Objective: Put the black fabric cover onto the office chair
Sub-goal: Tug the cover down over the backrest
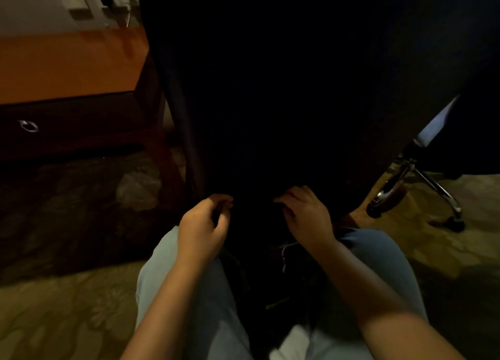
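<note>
Dim room, desk left of my grips: left grip and right grip both pinch the bottom hem of the black fabric cover draped over the office chair above them, so I reckon next comes an even downward tug.

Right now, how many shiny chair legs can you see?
2. One shiny leg slants down toward the left, and the other leg runs down to the right. More may be hidden behind the black cover.
</note>
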`<state>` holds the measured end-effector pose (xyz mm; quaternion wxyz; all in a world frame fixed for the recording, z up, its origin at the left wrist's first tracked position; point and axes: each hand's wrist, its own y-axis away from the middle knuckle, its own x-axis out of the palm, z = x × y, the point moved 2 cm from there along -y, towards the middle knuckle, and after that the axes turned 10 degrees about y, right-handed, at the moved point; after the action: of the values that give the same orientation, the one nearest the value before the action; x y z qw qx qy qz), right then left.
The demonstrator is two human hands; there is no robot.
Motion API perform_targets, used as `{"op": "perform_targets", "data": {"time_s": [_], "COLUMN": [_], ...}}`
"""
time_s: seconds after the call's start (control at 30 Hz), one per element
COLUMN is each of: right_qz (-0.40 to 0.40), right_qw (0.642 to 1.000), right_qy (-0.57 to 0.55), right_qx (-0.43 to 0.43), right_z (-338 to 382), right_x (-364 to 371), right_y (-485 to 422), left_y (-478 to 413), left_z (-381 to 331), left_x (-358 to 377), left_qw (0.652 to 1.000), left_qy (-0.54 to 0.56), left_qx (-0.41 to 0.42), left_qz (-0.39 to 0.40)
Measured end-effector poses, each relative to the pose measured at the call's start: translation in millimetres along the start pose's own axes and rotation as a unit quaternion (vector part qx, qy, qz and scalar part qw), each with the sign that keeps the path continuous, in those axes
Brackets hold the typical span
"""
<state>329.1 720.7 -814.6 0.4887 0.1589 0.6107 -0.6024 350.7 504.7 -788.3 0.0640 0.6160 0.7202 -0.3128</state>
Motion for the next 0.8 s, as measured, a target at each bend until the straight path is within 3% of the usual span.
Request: {"op": "perform_targets", "data": {"time_s": [0.17, 0.3, 0.37, 0.47, 0.67, 0.8], "right_qz": [-0.041, -0.105, -0.120, -0.126, -0.068, -0.022], "right_qw": [0.981, 0.926, 0.905, 0.910, 0.966, 0.985], "right_qy": [-0.070, -0.117, -0.145, -0.176, -0.113, -0.085], "right_qx": [0.177, 0.343, 0.381, 0.354, 0.223, 0.149], "right_z": [-19.5, -26.3, -21.3, -1.8, 39.3, 38.6], "right_x": [-17.1, -36.3, -37.2, -27.8, -3.7, 3.6], "right_y": [2.1, -2.2, -4.7, -5.0, -12.7, -9.7], "left_y": [-1.6, -1.2, -1.0, -0.8, -1.3, -5.1], "left_z": [0.5, 0.6, 2.2, 3.9, 11.2, 15.4], "left_x": [-0.5, -2.6, -3.9, -5.7, -12.6, -16.7], "left_qw": [1.000, 1.000, 1.000, 1.000, 0.998, 0.996], "left_qy": [0.013, 0.012, 0.012, 0.015, -0.010, -0.031], "left_qx": [-0.001, 0.001, -0.009, -0.023, -0.060, -0.083], "left_qz": [-0.004, -0.002, 0.000, -0.007, -0.026, -0.033]}}
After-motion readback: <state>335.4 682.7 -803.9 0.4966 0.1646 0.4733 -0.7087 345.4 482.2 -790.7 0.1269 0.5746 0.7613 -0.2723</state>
